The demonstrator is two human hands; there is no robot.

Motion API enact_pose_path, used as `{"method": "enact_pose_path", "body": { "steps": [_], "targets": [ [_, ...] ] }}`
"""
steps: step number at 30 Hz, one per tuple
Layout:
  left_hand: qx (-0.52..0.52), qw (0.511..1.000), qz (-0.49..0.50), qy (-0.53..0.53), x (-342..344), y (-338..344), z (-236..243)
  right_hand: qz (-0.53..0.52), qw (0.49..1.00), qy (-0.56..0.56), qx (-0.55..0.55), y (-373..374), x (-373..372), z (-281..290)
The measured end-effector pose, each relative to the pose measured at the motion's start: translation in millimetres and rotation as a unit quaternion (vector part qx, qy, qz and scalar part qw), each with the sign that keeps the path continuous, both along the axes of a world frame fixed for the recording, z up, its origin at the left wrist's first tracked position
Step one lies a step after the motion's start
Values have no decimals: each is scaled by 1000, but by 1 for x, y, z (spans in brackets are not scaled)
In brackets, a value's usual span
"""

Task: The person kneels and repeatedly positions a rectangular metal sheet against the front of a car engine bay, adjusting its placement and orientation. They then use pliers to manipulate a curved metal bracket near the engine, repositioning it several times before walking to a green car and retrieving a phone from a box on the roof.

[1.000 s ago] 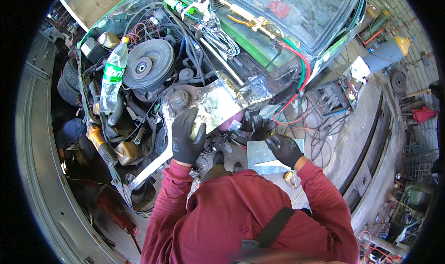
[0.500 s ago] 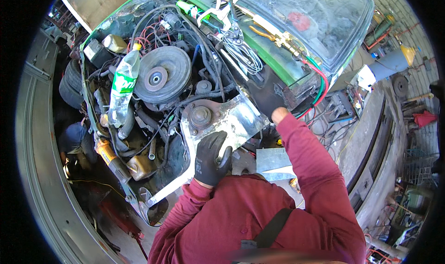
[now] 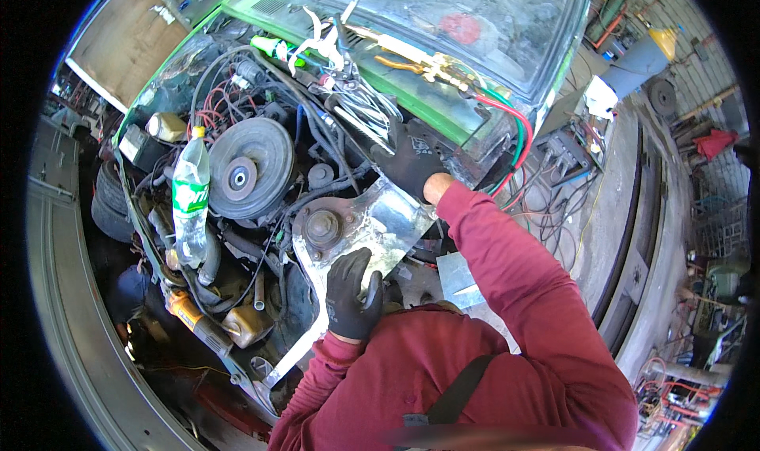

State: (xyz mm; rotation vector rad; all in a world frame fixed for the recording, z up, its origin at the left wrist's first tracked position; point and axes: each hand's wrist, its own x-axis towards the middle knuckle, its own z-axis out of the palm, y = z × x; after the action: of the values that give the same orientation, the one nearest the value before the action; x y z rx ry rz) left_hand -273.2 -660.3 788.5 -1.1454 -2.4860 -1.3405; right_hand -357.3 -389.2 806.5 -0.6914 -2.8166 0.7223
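My left hand [image 3: 348, 293], in a black glove, lies open on the shiny metal bracket [image 3: 396, 217] with its large round bushing [image 3: 323, 228]. My right hand [image 3: 408, 160], gloved too, reaches up over the engine bay to the tools by the car's green cowl [image 3: 427, 95]. Its fingertips are at the lower end of a cable bundle [image 3: 360, 103]; whether they grip anything is unclear. Above lie white-handled pliers [image 3: 321, 39] and a brass cutting torch [image 3: 435, 67] with red and green hoses. A grey metal sheet [image 3: 459, 277] is low beside my sleeve.
A plastic bottle [image 3: 190, 214] stands by the round air filter [image 3: 245, 166]. An angle grinder [image 3: 198, 320] lies at the left edge of the bay. A crouching person in blue [image 3: 134, 289] is at left. Grey cylinder [image 3: 633, 67], cables and steel channels [image 3: 633, 237] are at right.
My right hand has risen from above the grey sheet to the cowl tools. My left hand stays on the bracket. The view has shifted.
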Motion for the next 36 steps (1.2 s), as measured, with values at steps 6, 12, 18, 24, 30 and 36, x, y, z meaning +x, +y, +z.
{"method": "enact_pose_path", "body": {
  "steps": [6, 12, 18, 24, 30, 36],
  "targets": [
    [4, 1000, -2, 9, 0, 1, 0, 92, 980, 135, 111, 7, 48, 72],
    [30, 999, 11, -5, 1, 0, -1, 14, 962, 273, 25, 105, 81, 146],
    [23, 1000, 3, -3, 0, -3, -2, -84, 973, 208, 53, 160, 107, 107],
    [23, 1000, 3, 1, 0, -2, 0, -121, 972, 203, 18, 184, 119, 61],
    [17, 1000, 7, -13, 0, -4, 2, -107, 970, 214, 40, 182, 131, 58],
    [35, 999, 6, -10, -1, -5, -1, -77, 965, 251, 0, 156, 130, 100]
  ]
}}
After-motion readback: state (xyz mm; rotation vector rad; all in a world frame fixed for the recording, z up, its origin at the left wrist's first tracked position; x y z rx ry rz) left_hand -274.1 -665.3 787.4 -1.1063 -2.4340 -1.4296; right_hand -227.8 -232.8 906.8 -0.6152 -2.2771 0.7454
